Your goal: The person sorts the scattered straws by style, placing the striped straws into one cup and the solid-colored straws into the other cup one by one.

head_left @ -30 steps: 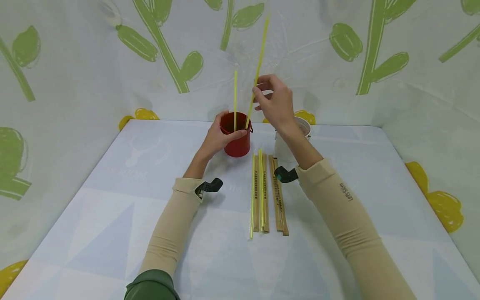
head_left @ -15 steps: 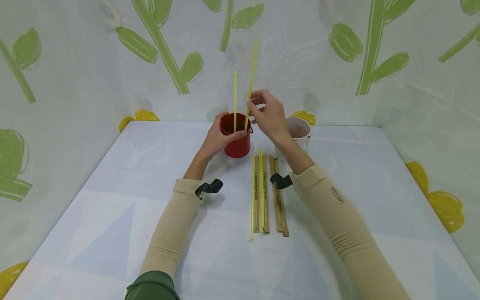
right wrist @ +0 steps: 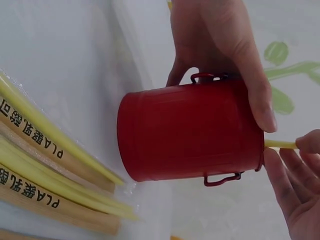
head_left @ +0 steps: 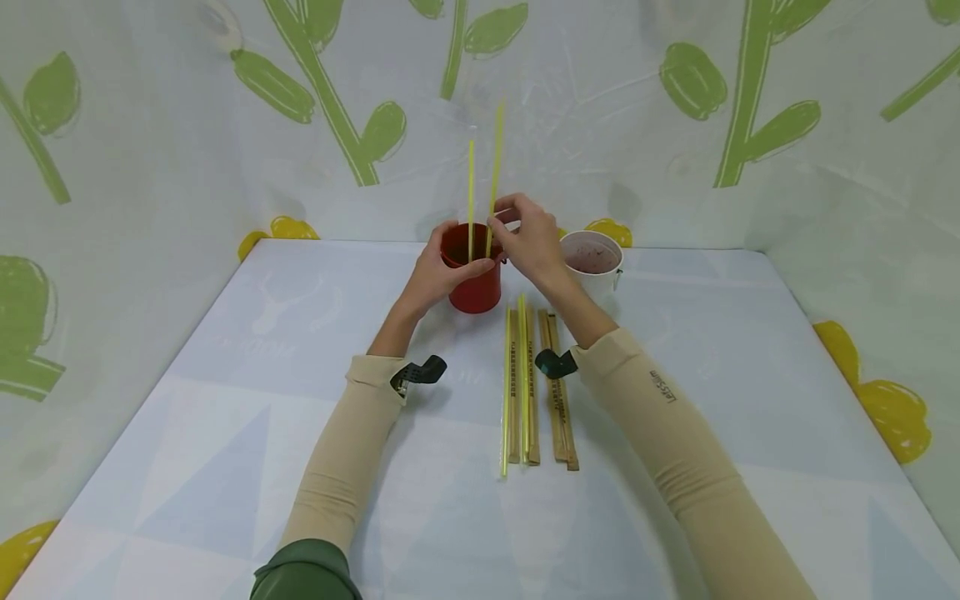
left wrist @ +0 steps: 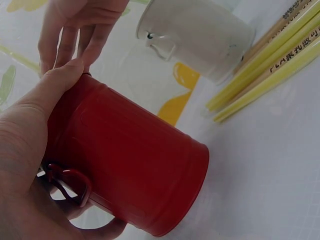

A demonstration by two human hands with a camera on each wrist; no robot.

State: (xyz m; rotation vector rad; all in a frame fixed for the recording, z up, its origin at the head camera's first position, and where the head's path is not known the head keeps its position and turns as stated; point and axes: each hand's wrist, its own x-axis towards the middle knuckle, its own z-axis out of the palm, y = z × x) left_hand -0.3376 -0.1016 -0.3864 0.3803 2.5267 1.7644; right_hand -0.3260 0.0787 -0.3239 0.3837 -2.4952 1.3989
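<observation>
My left hand [head_left: 431, 275] grips a small red metal bucket [head_left: 477, 293] with side handles, its thumb over the near rim and fingers round the left side. The bucket stands upright on the table. One yellow straw [head_left: 471, 187] in a clear wrapper rises from inside it. My right hand [head_left: 531, 242], at the rim's right side, pinches a second yellow straw [head_left: 497, 154], whose lower end is inside the bucket. In the right wrist view a short piece of this straw [right wrist: 280, 144] shows between rim and fingers. The straws' bottom ends are hidden.
A white bucket [head_left: 598, 271] stands to the right of the red one, partly behind my right hand and forearm. In front lie several straws: yellow ones [head_left: 522, 379] in clear wrap and brown paper-wrapped ones [head_left: 561, 417] with printing. A leaf-patterned curtain [head_left: 630, 100] borders the table's back.
My right hand has moved down and left, lowering the pinched straw deeper into the red bucket and bringing it more upright. The white bucket shows more. My left hand has stayed put.
</observation>
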